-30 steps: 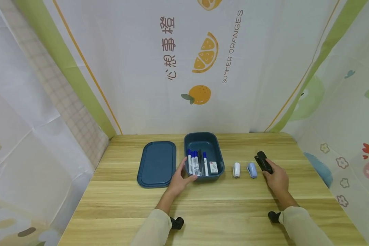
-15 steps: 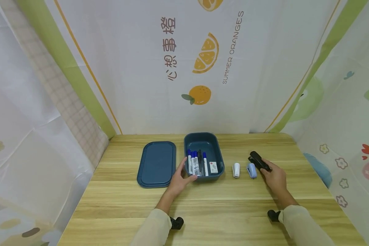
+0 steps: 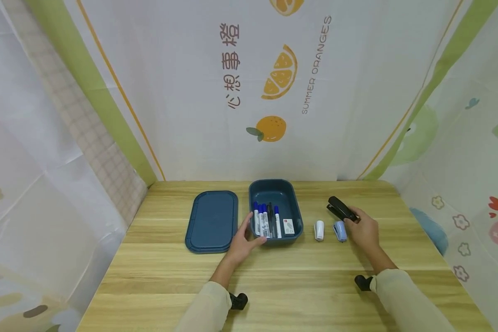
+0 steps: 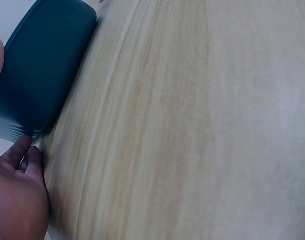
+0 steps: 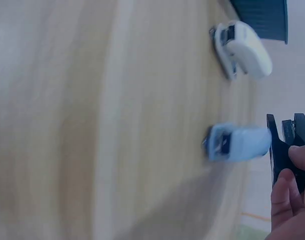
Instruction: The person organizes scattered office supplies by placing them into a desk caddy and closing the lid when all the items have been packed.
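My right hand (image 3: pixel 364 231) grips a black stapler (image 3: pixel 339 208) by its near end, above the back of the table's right half. Just left of that hand stands a small light-blue mini stapler (image 3: pixel 339 230), with a white mini stapler (image 3: pixel 319 230) further left. My left hand (image 3: pixel 240 246) rests with spread fingers and thumb at the front left corner of a dark blue box (image 3: pixel 275 188). Inside the box lie several white markers (image 3: pixel 263 223) with blue caps, a black pen (image 3: pixel 270 216) and a small white box (image 3: pixel 288 226). In the left wrist view fingertips touch the box's side wall (image 4: pixel 45 65).
A dark blue lid (image 3: pixel 212 221) lies flat left of the box. The wooden table (image 3: pixel 299 295) ends at a printed curtain (image 3: pixel 191 138) behind, and more curtains hang on both sides.
My right hand has carried the black stapler left, turning its far end leftward; it now hangs behind the light-blue mini stapler. The left hand and the box have stayed put.
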The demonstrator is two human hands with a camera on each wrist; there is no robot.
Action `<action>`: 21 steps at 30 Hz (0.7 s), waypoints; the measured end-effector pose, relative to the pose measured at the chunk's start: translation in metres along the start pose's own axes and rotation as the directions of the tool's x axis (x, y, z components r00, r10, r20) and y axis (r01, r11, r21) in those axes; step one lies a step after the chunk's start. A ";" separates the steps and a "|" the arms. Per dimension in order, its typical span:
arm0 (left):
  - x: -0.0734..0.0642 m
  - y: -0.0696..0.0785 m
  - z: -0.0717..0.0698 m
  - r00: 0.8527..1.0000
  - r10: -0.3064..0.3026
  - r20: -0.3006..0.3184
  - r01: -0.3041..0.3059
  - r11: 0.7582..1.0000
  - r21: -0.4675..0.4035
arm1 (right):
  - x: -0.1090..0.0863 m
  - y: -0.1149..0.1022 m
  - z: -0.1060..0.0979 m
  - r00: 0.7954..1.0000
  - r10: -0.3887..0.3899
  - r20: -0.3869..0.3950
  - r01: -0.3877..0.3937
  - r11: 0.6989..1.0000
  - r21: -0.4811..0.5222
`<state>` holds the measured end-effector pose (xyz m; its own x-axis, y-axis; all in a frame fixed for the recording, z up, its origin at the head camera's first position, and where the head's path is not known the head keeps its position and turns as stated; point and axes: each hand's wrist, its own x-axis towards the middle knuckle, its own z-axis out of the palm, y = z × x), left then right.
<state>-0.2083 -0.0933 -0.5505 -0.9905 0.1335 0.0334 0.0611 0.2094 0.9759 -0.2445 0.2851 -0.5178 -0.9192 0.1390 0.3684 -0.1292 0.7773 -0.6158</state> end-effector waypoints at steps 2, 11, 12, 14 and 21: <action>0.000 -0.001 0.000 1.000 0.000 0.000 0.000 1.000 0.007 | 0.004 -0.006 0.002 1.000 0.025 0.004 -0.025 1.000 0.020; -0.004 0.008 0.000 1.000 0.010 -0.008 -0.010 1.000 -0.005 | 0.018 -0.033 0.022 0.997 0.078 0.004 -0.077 0.985 0.153; -0.006 0.012 0.000 1.000 0.013 -0.007 -0.013 1.000 -0.013 | 0.020 -0.036 0.024 0.998 0.067 -0.001 -0.066 0.984 0.165; -0.009 0.019 -0.001 1.000 0.024 -0.002 -0.024 0.999 -0.026 | 0.022 -0.042 0.029 0.999 0.039 -0.016 -0.036 0.984 0.177; -0.007 0.012 0.000 1.000 0.020 -0.005 -0.020 1.000 -0.009 | 0.032 -0.063 0.043 0.999 -0.008 -0.031 0.014 0.980 0.199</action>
<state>-0.2009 -0.0919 -0.5390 -0.9897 0.1329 0.0538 0.0797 0.1980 0.9770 -0.2815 0.2137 -0.4975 -0.9062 0.1516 0.3947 -0.2136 0.6415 -0.7368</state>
